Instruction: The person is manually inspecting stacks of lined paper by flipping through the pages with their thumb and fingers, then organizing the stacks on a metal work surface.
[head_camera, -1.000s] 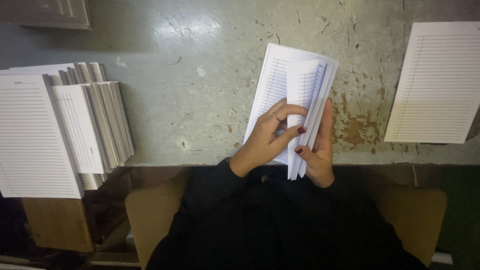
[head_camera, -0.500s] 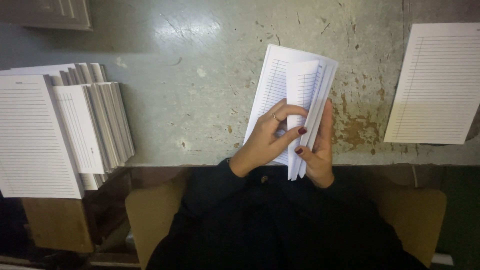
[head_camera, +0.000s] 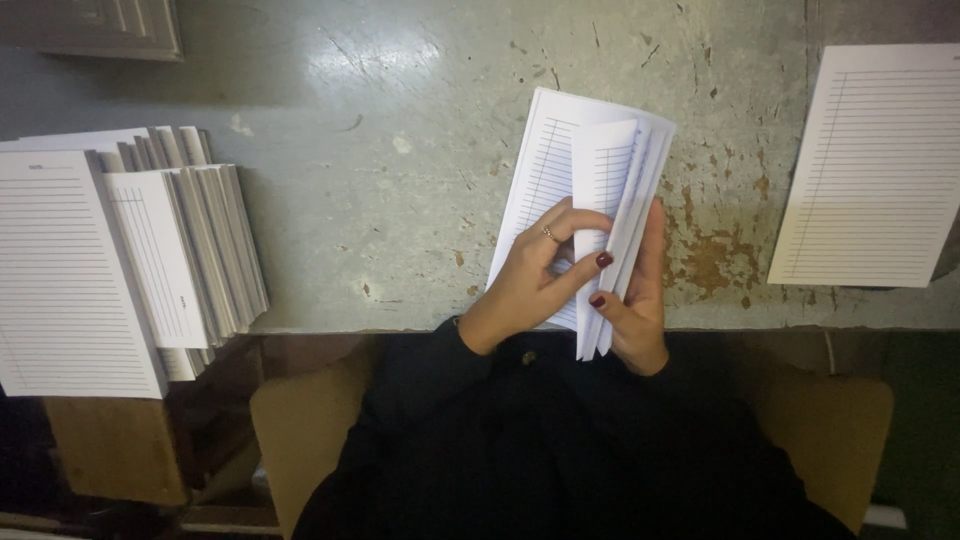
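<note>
The bundle of folded lined sheets (head_camera: 585, 190) lies at the near edge of the worn grey table (head_camera: 400, 200), its lower end overhanging toward the person's lap. The left hand (head_camera: 525, 285) rests on the left face of the bundle, thumb and forefinger pinched closed on the innermost folded leaf. The right hand (head_camera: 635, 305) is closed around the right edge near the bottom, supporting the outer leaves from beneath.

Handling: the sheets are judged light, thin and flexible. They bow where unsupported, and loose leaves are likely to slide against one another. Take hold near the fold or at the lower edge, gripping several leaves together; a hard pinch would probably crease them.

Surrounding paper goods:
- Left: a fanned row of white booklets (head_camera: 185, 245) standing edge-on, beside a flat stack of ruled white pages (head_camera: 70, 270) that overhangs the table edge.
- Right: a rectangular stack of ruled white sheets (head_camera: 875, 165), lying flat, well apart from the hands.
- Far left corner: a grey panelled object (head_camera: 95, 25), possibly a box; the view is too dim to tell.
</note>
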